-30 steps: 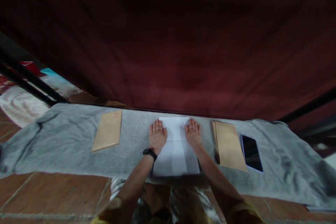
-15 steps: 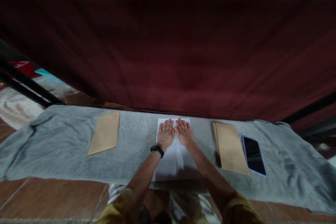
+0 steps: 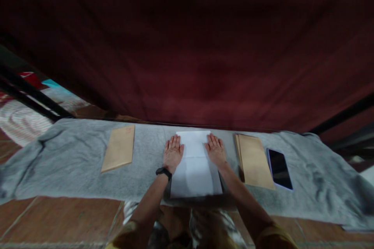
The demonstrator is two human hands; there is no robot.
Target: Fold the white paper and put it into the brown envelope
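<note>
Paper [image 3: 195, 175] flat between left hand [image 3: 173, 152], right hand [image 3: 216, 151].

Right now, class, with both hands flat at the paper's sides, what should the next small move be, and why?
I would probably smooth the crease with the right hand while the left hand steadies the white paper: a faint line crosses it, and both hands lie at opposite side edges, leaving its middle uncovered.

A home is suggested by the brown floor tiles [image 3: 67, 221], the soft grey blanket [image 3: 149, 171] spread in a long strip, and the dark red cloth [image 3: 187, 70] hung beyond it, flanked by black bars [image 3: 343, 115]. Pale striped cloth [image 3: 23, 121] is seen at the left. Which room is shown cannot be told.
</note>
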